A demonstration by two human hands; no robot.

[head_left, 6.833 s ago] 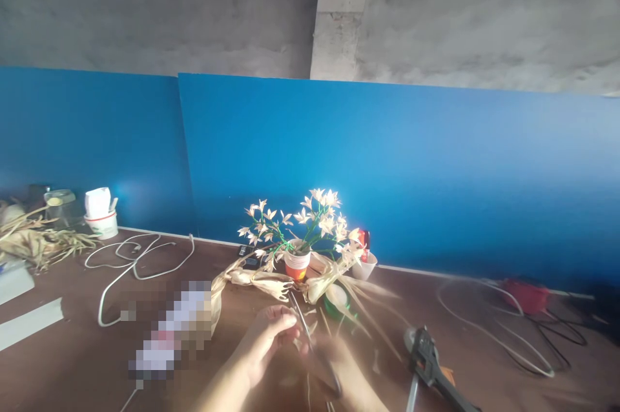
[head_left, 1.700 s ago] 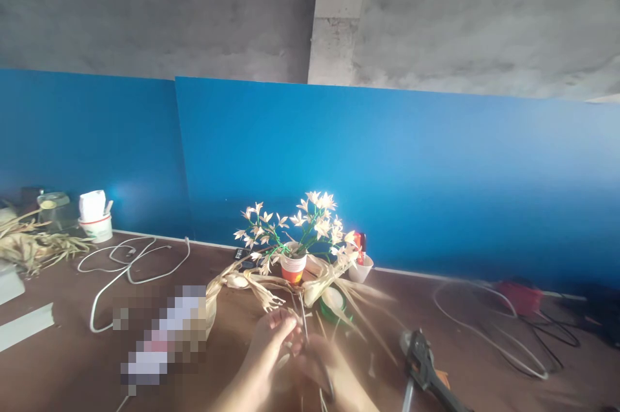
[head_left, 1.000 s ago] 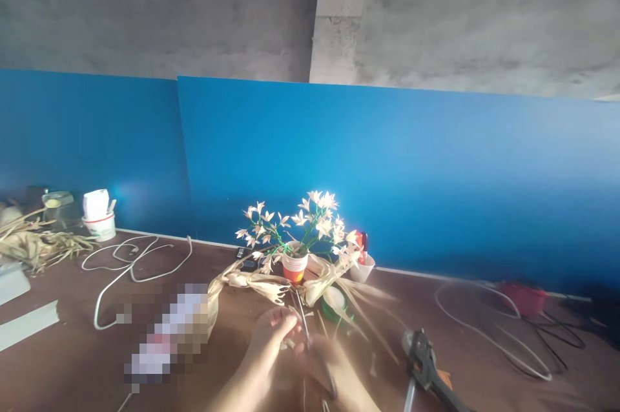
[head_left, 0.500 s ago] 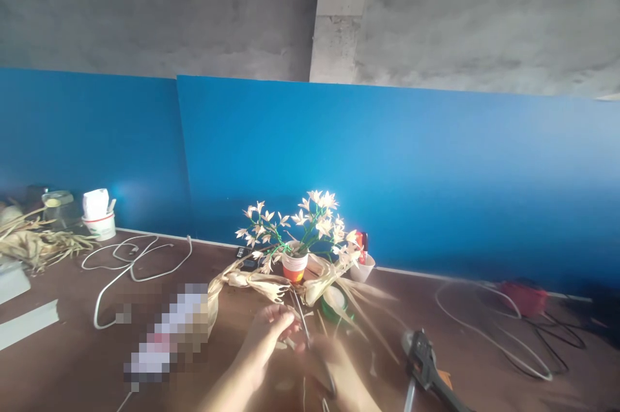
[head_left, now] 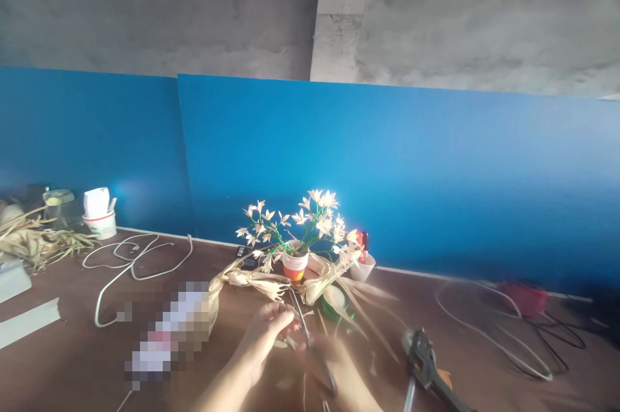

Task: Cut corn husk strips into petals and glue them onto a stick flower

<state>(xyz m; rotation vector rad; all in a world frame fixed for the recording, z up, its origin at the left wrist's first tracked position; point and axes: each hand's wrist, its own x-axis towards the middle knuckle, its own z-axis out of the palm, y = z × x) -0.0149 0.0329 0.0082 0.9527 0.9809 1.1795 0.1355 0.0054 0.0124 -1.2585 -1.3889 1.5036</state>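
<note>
My left hand is closed in a pinch at the table's front middle, on what looks like a small pale piece of corn husk, mostly hidden by the fingers. Beside it, smeared by motion, my right hand is wrapped round scissors whose blades point away from me. The blades lie close to the left fingertips. Just beyond stands a paper cup holding wire stems with pale husk flowers. Dried corn husks lie around the cup, and a green roll sits to its right.
A black-handled glue gun lies at right, near cables and a red object. A white cup stands behind. White cable, a husk pile and a tub are at left. A blue partition borders the table.
Both hands keep nearly the same position, and the scissors stay beside the left fingertips. The objects on the table have not visibly moved.
</note>
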